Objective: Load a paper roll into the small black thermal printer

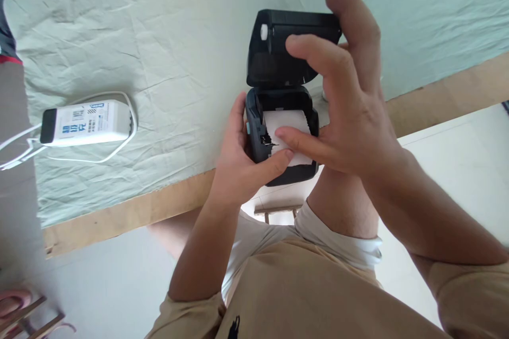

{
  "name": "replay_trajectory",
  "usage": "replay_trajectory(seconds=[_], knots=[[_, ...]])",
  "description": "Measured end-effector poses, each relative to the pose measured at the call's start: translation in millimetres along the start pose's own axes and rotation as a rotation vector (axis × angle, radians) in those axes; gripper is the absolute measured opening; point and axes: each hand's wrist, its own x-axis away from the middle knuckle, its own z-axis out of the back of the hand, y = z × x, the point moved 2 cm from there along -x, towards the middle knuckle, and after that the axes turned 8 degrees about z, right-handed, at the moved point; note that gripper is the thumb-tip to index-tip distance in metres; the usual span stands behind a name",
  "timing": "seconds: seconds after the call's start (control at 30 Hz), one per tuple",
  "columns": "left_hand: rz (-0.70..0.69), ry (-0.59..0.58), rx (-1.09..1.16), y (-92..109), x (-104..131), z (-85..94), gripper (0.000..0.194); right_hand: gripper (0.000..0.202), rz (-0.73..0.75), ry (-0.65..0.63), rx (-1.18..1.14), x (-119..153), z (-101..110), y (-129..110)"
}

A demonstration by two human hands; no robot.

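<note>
A small black portable printer [254, 164] is held above the table's front edge, its hinged lid [274, 66] swung up and back. A white paper roll [296, 116] lies in its compartment. My left hand [238, 169] is closed around the printer's left side, with the thumb reaching over the front onto the paper. Over the right side, my right hand [350, 100] has its fingers spread. Its thumb touches the paper roll, while the index finger is in front of the raised lid and another finger extends past the lid's right corner. Its remaining fingers are partly hidden.
To the left, a white boxy device with a printed label [93, 123] lies on the pale green cloth [178, 63], a white cable [133, 111] looped around it. The table's wooden edge [131, 206] runs below. Part of another person [8, 32] shows at the upper left.
</note>
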Motion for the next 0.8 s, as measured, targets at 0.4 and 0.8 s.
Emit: replay_trajectory(seconds=[0.4, 0.8], knots=[[-0.035, -0.031, -0.020, 1.9, 0.6, -1.8, 0.106, 0.043, 0.063, 0.005, -0.011, 2.7, 6.0, 2.8], [-0.048, -0.049, 0.018, 2.0, -0.1, -3.3, 0.093, 0.009, 0.179, 0.064, -0.084, 34.3, 5.0, -0.1]])
